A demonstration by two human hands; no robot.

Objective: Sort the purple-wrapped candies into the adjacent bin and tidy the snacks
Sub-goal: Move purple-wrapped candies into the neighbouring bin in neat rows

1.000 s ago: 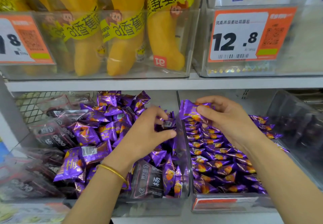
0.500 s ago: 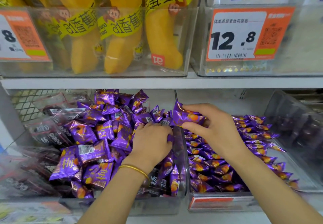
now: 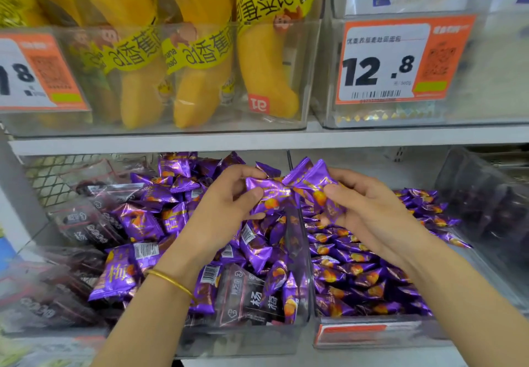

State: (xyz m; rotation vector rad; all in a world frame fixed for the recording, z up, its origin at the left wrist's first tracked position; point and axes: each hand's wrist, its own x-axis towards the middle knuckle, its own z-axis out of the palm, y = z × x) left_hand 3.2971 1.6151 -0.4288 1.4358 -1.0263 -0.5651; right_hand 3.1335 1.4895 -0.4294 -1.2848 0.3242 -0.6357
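Two bare forearms reach in from the frame's lower edge, the left forearm (image 3: 137,323) at about 7 o'clock and the right forearm (image 3: 472,295) at about 4 o'clock. A thin, smooth gold bangle (image 3: 169,279) circles the wrist behind the left hand (image 3: 226,209). The right hand (image 3: 369,209) and its wrist are bare.

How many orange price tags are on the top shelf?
2. The left price tag sits on the banana bread bin, partly cut off; the 12.8 price tag on the right bin. Others may be out of view.
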